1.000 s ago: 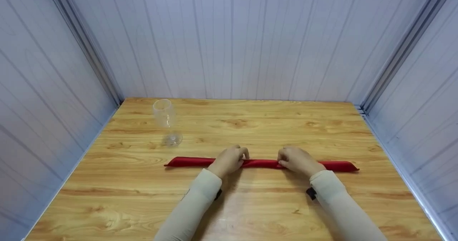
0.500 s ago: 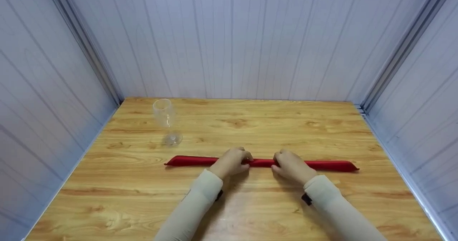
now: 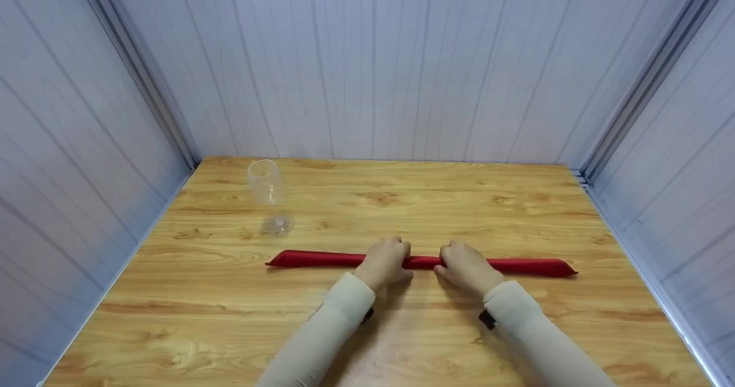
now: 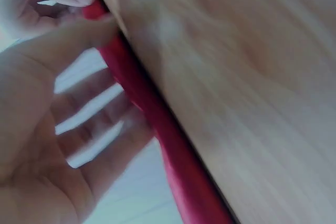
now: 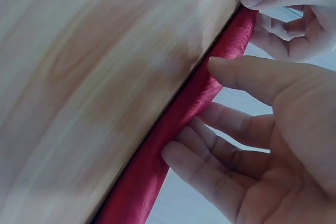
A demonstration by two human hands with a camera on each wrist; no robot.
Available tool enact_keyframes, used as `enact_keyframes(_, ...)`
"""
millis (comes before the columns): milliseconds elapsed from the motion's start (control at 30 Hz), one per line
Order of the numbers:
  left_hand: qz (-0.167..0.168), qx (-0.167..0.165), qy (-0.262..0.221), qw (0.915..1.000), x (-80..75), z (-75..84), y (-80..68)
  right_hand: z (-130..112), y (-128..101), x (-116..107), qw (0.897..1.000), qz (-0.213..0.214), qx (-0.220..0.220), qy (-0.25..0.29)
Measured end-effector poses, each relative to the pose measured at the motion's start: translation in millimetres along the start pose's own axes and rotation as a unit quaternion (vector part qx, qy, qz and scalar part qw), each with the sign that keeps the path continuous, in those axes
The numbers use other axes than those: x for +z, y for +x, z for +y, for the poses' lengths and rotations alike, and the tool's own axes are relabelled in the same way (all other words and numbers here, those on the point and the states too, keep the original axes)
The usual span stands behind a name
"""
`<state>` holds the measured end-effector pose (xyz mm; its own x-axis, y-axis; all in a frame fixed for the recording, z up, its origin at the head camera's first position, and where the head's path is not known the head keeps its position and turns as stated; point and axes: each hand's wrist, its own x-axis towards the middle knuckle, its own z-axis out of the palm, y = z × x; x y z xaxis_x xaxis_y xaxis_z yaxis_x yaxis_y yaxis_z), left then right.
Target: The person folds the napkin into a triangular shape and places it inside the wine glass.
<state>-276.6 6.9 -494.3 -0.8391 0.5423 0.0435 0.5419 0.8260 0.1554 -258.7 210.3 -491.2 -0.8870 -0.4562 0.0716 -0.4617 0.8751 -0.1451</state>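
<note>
A red cloth napkin (image 3: 324,259), rolled into a long narrow strip, lies left to right across the wooden table. Near its middle, my left hand (image 3: 385,263) holds the roll, thumb on the near side and fingers curled over the far side. A short stretch of red cloth separates it from my right hand (image 3: 468,267), which grips the roll in the same way. In the right wrist view the right thumb and fingertips touch the red cloth (image 5: 178,111) from opposite sides. The left wrist view is blurred, but the left thumb and fingers (image 4: 113,153) meet the roll there too.
A clear stemmed wine glass (image 3: 265,186) stands upright at the back left of the wooden table (image 3: 402,203). White panelled walls (image 3: 367,65) rise behind the table and along both sides.
Both hands have moved inward along the roll toward its middle, narrowing the gap between them. The left hand shifted right most recently. The napkin and the wine glass stay in place.
</note>
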Motion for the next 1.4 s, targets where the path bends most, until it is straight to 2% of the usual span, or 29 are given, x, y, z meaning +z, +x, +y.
enact_keyframes(300, 0.007, -0.024, 0.061, 0.9978, 5.3, 8.5, 5.5, -0.3, 0.2, 2.2, 1.000, 0.018, 0.006, 0.011)
enact_keyframes(500, 0.024, -0.027, 0.068, 0.9971, 7.7, 8.2, 5.8, 0.1, 1.5, 5.2, 1.000, 0.018, 0.016, 0.016)
enact_keyframes(700, 0.031, -0.048, 0.022, 0.9981, 8.0, 4.1, 6.2, -0.9, 4.2, 7.8, 0.999, 0.002, 0.050, 0.020)
enact_keyframes(867, 0.047, -0.063, -0.012, 0.9969, 8.4, 1.0, 5.8, -3.4, 5.6, 10.1, 0.998, 0.007, 0.063, 0.009)
enact_keyframes(1033, 0.043, -0.063, -0.040, 0.9963, 8.5, -1.1, 6.8, -6.8, 6.8, 12.2, 0.997, 0.023, 0.072, -0.004)
enact_keyframes(1167, 0.055, -0.067, -0.076, 0.9933, 6.5, -2.5, 8.7, -7.0, 10.2, 13.8, 0.996, 0.046, 0.071, -0.014)
enact_keyframes(1267, 0.073, -0.070, -0.096, 0.9903, 4.4, -2.8, 8.8, -5.0, 13.7, 13.7, 0.996, 0.053, 0.070, 0.000)
enact_keyframes(1400, 0.097, -0.075, -0.110, 0.9863, 2.4, -2.0, 8.4, 0.8, 18.2, 9.8, 0.995, 0.044, 0.076, 0.053)
